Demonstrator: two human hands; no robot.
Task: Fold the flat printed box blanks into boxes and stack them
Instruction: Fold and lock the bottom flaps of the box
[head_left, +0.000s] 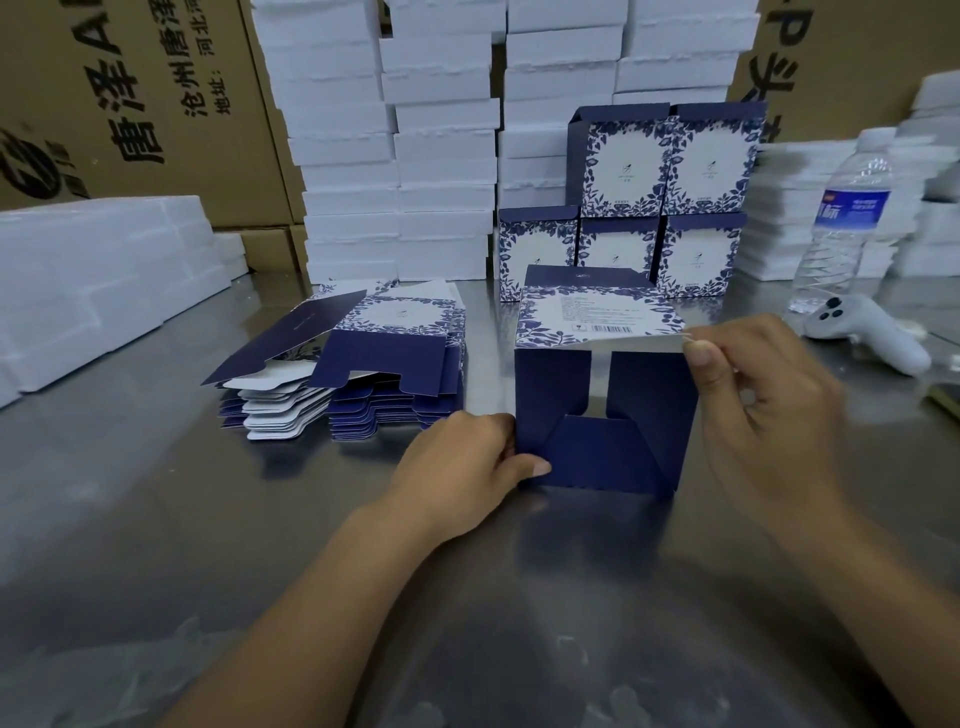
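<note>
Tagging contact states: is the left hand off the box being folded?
No, the left hand grips the box at its lower left edge, thumb on the flap.

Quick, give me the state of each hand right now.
Left hand: grips the lower left corner of the half-folded blue box.
Right hand: pinches the same box at its upper right corner.

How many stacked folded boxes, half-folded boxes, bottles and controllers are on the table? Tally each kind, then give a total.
Stacked boxes: 5
Half-folded box: 1
Bottle: 1
Controller: 1
Total: 8
</note>
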